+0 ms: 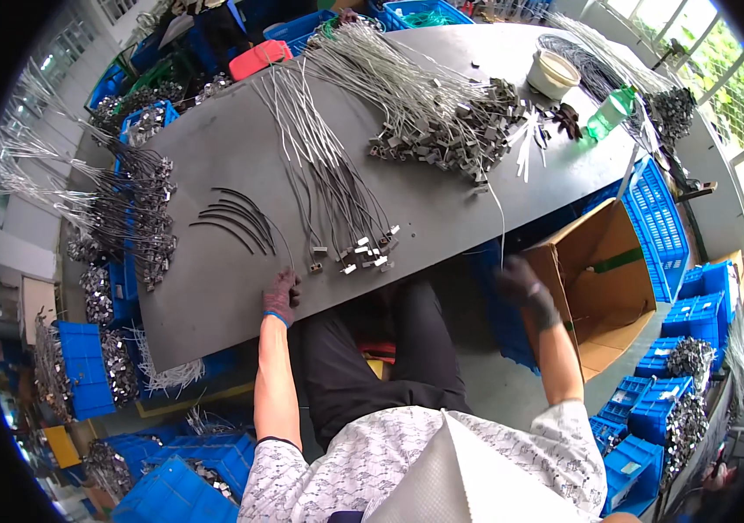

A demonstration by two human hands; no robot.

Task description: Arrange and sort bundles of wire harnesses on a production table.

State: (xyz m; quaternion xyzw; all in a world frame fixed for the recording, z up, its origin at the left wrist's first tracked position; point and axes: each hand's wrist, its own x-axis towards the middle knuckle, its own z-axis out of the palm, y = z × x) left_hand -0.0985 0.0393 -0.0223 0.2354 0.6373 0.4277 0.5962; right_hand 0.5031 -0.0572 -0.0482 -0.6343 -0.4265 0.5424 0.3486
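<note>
My left hand (282, 296), in a dark glove, is at the front edge of the grey table (224, 322), its fingers closed on the end of a thin dark cable (285, 244). Several short black tubes (237, 218) lie beside that cable. My right hand (522, 283), also gloved and smeared by motion, is past the table's edge beside a cardboard box (598, 296). A pale wire (501, 213) runs down to its fingers from a heap of wires with metal end pieces (450, 131). Between my hands lies a bundle of dark cables (332, 183) with white and metal connectors.
A white tub (553, 74) and a green bottle (611, 113) are at the back right. A red container (260, 59) sits at the far edge. Wire bundles (141, 200) line the left side. Blue crates (84, 366) full of metal parts stand around the table.
</note>
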